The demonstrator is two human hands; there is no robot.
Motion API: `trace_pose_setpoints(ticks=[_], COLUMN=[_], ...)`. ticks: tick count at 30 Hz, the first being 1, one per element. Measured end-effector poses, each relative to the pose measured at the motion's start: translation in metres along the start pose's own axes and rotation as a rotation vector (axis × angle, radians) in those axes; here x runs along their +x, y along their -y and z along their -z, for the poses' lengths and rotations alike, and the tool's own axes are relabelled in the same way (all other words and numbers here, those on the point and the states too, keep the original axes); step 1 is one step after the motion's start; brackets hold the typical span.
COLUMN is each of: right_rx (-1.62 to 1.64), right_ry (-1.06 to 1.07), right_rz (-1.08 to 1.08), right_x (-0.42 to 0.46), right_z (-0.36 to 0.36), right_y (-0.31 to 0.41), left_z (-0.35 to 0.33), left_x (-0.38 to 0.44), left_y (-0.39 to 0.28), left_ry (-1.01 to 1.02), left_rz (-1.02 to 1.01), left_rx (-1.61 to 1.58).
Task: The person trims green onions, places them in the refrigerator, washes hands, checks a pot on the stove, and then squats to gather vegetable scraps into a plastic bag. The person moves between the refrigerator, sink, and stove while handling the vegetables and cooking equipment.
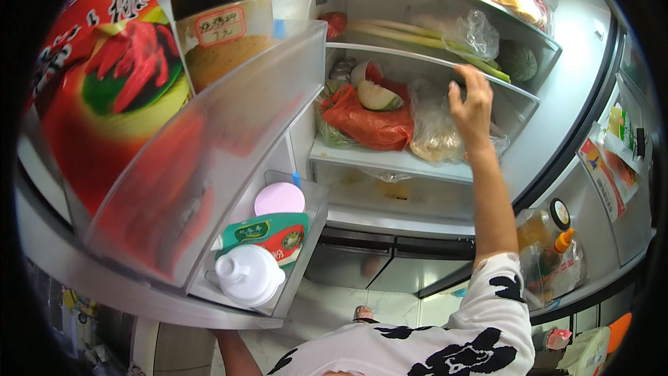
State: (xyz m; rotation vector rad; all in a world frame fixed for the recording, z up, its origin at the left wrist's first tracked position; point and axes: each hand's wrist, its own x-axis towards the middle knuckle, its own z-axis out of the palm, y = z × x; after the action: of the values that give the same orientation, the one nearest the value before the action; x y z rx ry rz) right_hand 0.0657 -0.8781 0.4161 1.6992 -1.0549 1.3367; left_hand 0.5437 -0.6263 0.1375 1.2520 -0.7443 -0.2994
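Note:
My right hand (473, 102) is raised inside the open refrigerator, its fingertips at the front edge of a glass shelf (443, 58); whether they touch it I cannot tell. Thumb and fingers are apart, with nothing between them. Behind and left of it, a clear plastic bag (436, 133) with pale contents sits beside a red plastic bag (373, 122). A cut piece of pale green melon (377, 96) rests on the red bag. Long green stalks (417, 34) and a crumpled clear bag (479, 36) lie on the shelf above. My left hand is hidden behind the left door; only the forearm shows.
The left door's bin (209, 167) holds a large red packet (115, 78) and a dark-lidded jar (227, 31). Below are a white-capped bottle (249, 275) and a green packet (266, 235). The right door's bins hold an orange-tipped bottle (563, 240) and packets. A round green melon (518, 61) sits at upper right.

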Motion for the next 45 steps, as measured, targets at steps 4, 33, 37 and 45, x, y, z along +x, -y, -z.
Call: trace_pose_setpoints(ticks=[4,33,37,45], right_rx=[0.207,-0.091,0.036,0.07], right_ry=[0.142,0.031,-0.126,-0.159], right_rz=[-0.142,-1.637,-1.594,-1.316], right_x=[-0.07,-0.478,-0.445,-0.367], right_z=[0.018,0.466,0.477,0.456], right_y=[0.042,0.063,0.03,0.006], left_z=[0.002,-0.101,-0.151,-0.227], left_x=[-0.006,-0.153,-0.166,-0.182], left_y=[-0.008,-0.084,-0.097,-0.13], left_ry=[0.015,0.295,0.31,0.364], left_rz=[0.02,-0.314,-0.535,-0.709], left_rx=[-0.043,0.212,0.146,0.203])
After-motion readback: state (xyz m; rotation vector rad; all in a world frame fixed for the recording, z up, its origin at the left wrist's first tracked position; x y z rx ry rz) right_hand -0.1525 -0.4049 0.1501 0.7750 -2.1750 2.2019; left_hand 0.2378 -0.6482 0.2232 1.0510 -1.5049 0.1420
